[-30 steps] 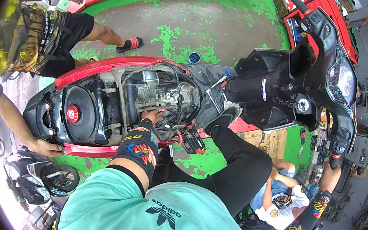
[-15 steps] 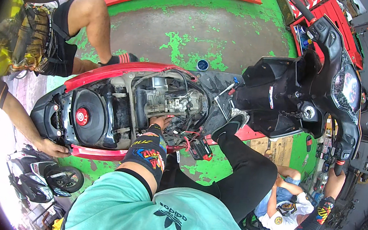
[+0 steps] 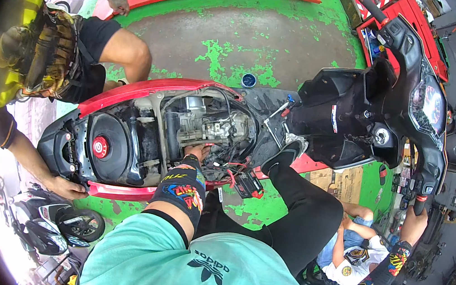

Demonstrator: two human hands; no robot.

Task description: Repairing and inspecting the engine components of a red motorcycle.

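Note:
A scooter with its seat section off lies across my view, its red body panel (image 3: pixel 132 91) around an exposed engine (image 3: pixel 213 127). My left hand (image 3: pixel 198 151) reaches into the near side of this bay, beside the engine; its fingertips are partly hidden among the parts. At the right, my right hand (image 3: pixel 413 226) is wrapped round the black handlebar grip (image 3: pixel 419 206). A battery (image 3: pixel 247 184) with red wires sits outside the near edge of the bay. The fuel tank's red cap (image 3: pixel 101 147) shows toward the tail.
A co-worker (image 3: pixel 29 58) stands at the left, one hand (image 3: pixel 68 188) on the scooter's tail. Another person (image 3: pixel 353 250) sits at the lower right. Tools (image 3: pixel 276 120) lie on the footboard near a small blue-rimmed bowl (image 3: pixel 248 80). A second motorcycle (image 3: pixel 56 218) stands at lower left.
The co-worker at the left has shifted to the right, with the bent knee moved closer to the scooter and the far arm stretched out. My two hands stay nearly in place.

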